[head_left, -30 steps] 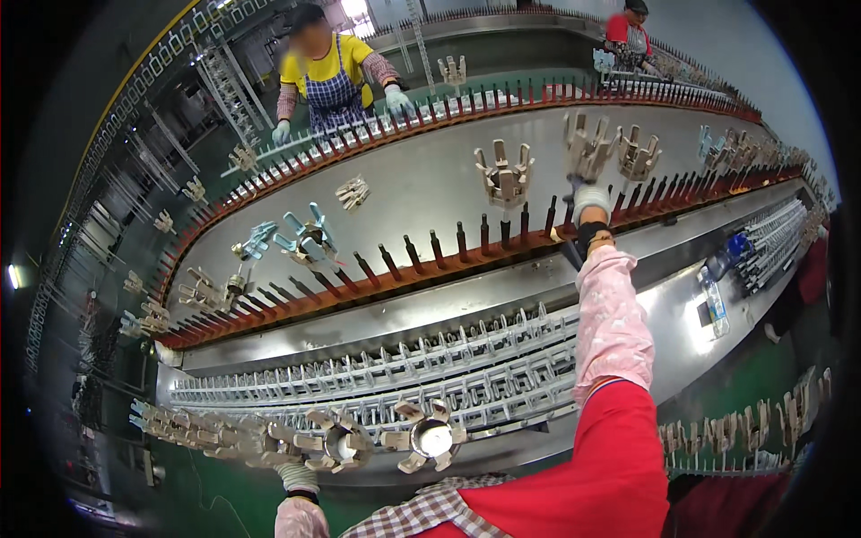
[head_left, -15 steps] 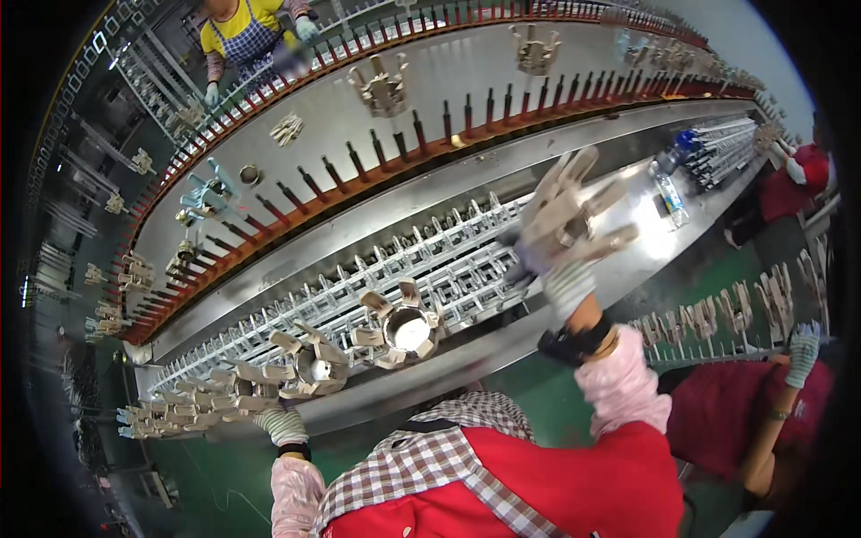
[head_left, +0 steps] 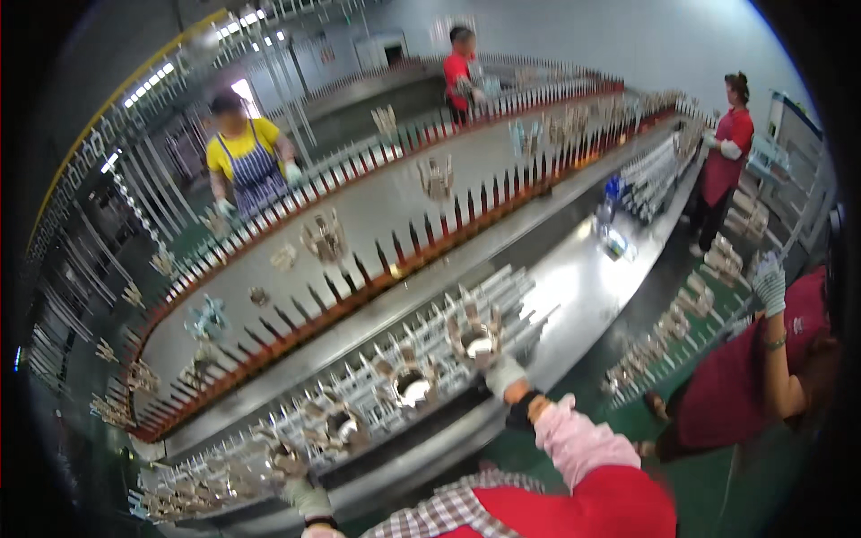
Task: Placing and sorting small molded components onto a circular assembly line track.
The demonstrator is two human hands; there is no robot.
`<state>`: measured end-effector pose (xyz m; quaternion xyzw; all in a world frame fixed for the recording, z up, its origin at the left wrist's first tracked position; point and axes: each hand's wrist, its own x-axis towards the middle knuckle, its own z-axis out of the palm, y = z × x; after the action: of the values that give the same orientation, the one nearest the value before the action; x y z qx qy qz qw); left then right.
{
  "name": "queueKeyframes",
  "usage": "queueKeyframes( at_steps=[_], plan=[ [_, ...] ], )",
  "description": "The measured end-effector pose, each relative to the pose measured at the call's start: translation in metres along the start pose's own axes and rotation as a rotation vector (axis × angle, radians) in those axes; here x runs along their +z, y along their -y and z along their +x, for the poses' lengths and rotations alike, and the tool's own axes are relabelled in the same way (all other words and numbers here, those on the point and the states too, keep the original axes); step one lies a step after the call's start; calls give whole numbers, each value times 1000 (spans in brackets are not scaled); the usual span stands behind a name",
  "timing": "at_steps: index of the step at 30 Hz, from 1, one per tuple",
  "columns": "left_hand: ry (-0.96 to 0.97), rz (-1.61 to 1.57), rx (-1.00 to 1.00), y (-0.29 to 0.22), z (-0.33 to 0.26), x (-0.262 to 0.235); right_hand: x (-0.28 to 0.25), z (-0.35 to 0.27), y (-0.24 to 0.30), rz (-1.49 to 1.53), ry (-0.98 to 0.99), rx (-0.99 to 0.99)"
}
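Note:
My right hand, in a striped glove, is closed at the near side of a pronged metal cup-shaped part. This part sits over the right end of a row on a silvery rack of upright pins. To its left are similar pronged parts, one of them a shiny ring part. My left hand, also gloved, is low at the near edge of the rack beside another pronged part. Its fingers are blurred and partly hidden.
Beyond the rack runs a curved conveyor edged with dark upright spindles. A blue-capped bottle and stacked racks lie along the bench to the right. A co-worker in maroon is close on my right; others stand farther off.
My right hand has brought the pronged part down and left onto the rack from above the bench. The view has tilted up, showing more of the room. My left hand stays by the rack.

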<state>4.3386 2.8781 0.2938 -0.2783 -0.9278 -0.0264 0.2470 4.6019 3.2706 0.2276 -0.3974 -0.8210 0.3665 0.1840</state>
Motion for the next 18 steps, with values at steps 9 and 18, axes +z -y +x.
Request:
queueKeyframes(
  at_steps=[9, 18],
  plan=[
    [-200, -1295, -260, 33, -6, -13, 18, -9, 13, -107, -255, -49],
    [165, -289, -262, 62, -47, -92, -62, -68, 73, -156, -693, -443]
  ],
)
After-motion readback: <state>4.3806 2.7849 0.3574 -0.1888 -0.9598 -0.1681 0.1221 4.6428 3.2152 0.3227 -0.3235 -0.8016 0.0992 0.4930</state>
